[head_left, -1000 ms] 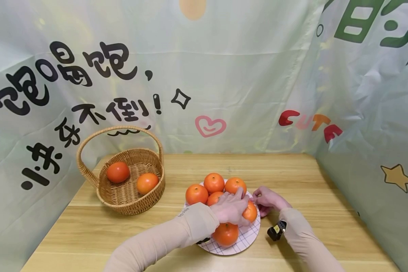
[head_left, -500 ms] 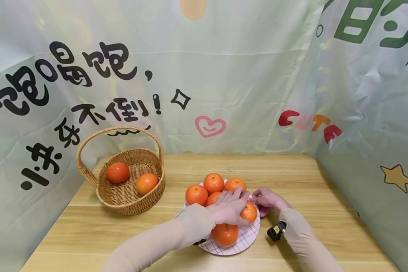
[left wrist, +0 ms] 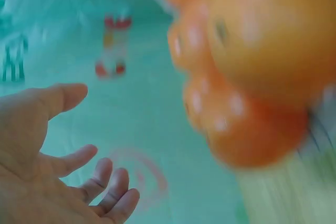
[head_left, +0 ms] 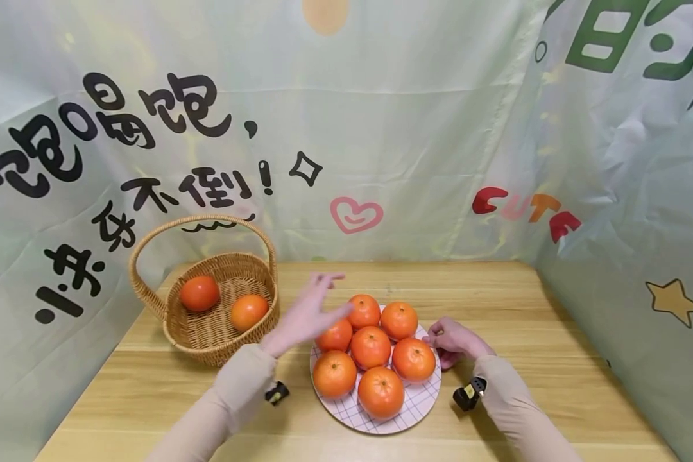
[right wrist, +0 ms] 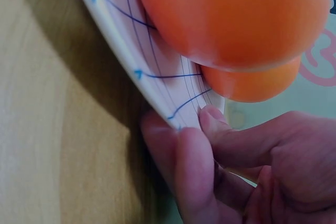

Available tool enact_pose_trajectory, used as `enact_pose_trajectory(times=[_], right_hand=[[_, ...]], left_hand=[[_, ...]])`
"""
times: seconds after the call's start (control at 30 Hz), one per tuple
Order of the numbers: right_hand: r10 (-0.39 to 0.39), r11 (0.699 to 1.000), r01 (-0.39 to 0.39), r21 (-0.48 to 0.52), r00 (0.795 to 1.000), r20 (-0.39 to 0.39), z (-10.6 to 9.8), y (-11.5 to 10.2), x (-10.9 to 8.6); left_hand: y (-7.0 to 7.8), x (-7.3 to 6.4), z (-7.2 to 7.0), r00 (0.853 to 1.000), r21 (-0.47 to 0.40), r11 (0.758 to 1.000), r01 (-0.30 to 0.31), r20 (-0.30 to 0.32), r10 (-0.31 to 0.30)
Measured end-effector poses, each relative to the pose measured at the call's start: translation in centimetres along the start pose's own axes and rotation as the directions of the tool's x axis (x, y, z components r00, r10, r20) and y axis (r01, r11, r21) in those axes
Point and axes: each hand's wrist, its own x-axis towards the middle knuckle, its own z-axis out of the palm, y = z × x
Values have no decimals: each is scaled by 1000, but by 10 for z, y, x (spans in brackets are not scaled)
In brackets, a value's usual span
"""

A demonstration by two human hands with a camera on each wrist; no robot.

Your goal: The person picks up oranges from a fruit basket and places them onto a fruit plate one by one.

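Observation:
Several oranges [head_left: 371,347] sit in a ring and at the centre of a round white plate [head_left: 381,425] with a dark grid pattern. My right hand [head_left: 456,340] pinches the plate's right rim between thumb and fingers, as the right wrist view shows. My left hand [head_left: 308,311] is in the air left of the plate, holding nothing. Its thumb overlaps the leftmost back orange [head_left: 333,335] in the head view. In the left wrist view the fingers [left wrist: 107,182] are spread and relaxed, apart from the blurred oranges [left wrist: 273,35].
Left of the plate stands a wicker basket [head_left: 231,353] with a tall arched handle. Two round fruits lie in it, a red tomato-like one [head_left: 199,294] and an orange one [head_left: 249,312]. Printed cloth [head_left: 416,147] encloses the wooden table [head_left: 473,282] at the back and sides.
My left hand has lifted off the oranges and moved left towards the basket, uncovering the fruit under it. The right hand keeps its place at the plate rim.

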Motion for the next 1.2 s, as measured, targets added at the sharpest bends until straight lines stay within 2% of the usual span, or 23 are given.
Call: enact_pose_trajectory(times=[0.07, 0.17, 0.3, 0.43, 0.5, 0.6, 0.87, 1.2], right_hand=[[-7, 1000, 7, -4, 1000, -4, 0, 0, 0], [-13, 1000, 13, -8, 1000, -11, 0, 1, 0], [-16, 1000, 16, -8, 1000, -5, 0, 2, 0], [-17, 1000, 17, -3, 1000, -2, 1, 2, 0], [-16, 1000, 16, -1, 1000, -3, 1, 2, 0], [-14, 1000, 14, -2, 1000, -3, 1, 2, 0], [-1, 1000, 1, -3, 1000, -4, 2, 1, 0], [2, 1000, -2, 5, 1000, -6, 2, 1, -1]], left_hand=[[-19, -3, -16, 996, 1, 999, 44, -73, -44], [-46, -7, -38, 982, 26, 992, 120, -152, -115], [-74, -15, -60, 956, 38, 976, 215, -214, -202], [-94, -22, -73, 923, 65, 948, 311, -258, -285], [-102, -24, -76, 908, 75, 933, 353, -266, -322], [-112, -28, -77, 895, 69, 915, 396, -252, -369], [-132, -30, -70, 883, 7, 901, 434, -200, -424], [-145, -29, -60, 869, -18, 880, 475, -146, -473]])
